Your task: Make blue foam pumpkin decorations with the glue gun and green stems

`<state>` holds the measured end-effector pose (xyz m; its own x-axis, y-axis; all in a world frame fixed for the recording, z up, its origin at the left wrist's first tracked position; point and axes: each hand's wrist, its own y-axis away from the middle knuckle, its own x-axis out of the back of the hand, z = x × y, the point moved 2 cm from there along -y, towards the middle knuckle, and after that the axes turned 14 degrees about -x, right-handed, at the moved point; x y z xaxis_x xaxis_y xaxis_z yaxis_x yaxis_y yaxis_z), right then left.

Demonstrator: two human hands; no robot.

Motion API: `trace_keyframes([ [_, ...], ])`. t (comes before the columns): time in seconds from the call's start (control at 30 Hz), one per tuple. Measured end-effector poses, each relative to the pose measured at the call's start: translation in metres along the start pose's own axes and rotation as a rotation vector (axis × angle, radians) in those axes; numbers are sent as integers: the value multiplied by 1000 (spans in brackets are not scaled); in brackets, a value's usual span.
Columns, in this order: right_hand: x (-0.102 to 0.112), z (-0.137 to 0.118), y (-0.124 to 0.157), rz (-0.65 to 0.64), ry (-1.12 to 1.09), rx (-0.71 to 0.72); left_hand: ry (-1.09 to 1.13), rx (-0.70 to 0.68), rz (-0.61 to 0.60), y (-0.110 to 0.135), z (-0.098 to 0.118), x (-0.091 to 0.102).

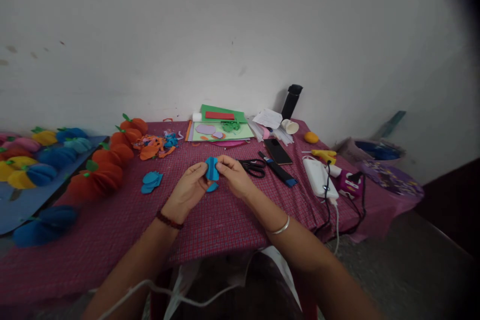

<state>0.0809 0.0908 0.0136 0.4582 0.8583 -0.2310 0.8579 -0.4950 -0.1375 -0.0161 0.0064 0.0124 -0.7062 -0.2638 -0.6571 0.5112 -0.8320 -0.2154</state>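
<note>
Between my two hands is a small stack of blue paper cutouts (212,168), its layered edges showing as dark lines. My left hand (191,182) pinches its left side with thumb and fingers. On the other side, my right hand (232,175) grips the right edge. Just below them, another blue paper piece (212,187) lies on the cloth, partly hidden by my left fingers. A loose pile of blue paper cutouts (151,181) rests to the left. Black-handled scissors (255,167) lie right beside my right hand.
Orange paper pumpkins (98,180) line the left, near a blue board (11,210) of colourful ones. Paper scraps (153,146) and coloured sheets (240,131) lie behind. Rightward are a phone (278,151), glue gun (323,155), white power bank (318,177) with cables, and a black bottle (291,101).
</note>
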Motion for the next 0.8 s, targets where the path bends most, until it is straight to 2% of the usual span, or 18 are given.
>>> trace_keyframes([
  [0.2,-2,-4,1,97,-42,79,-8,2,-24,0,0,-1],
  [0.4,-5,-10,6,16,85,66,-46,-3,-29,0,-2,2],
  [0.57,-6,-10,6,26,91,16,-44,3,-24,0,-2,2],
  [0.8,-3,-9,5,22,108,47,-22,4,-6,0,-1,2],
])
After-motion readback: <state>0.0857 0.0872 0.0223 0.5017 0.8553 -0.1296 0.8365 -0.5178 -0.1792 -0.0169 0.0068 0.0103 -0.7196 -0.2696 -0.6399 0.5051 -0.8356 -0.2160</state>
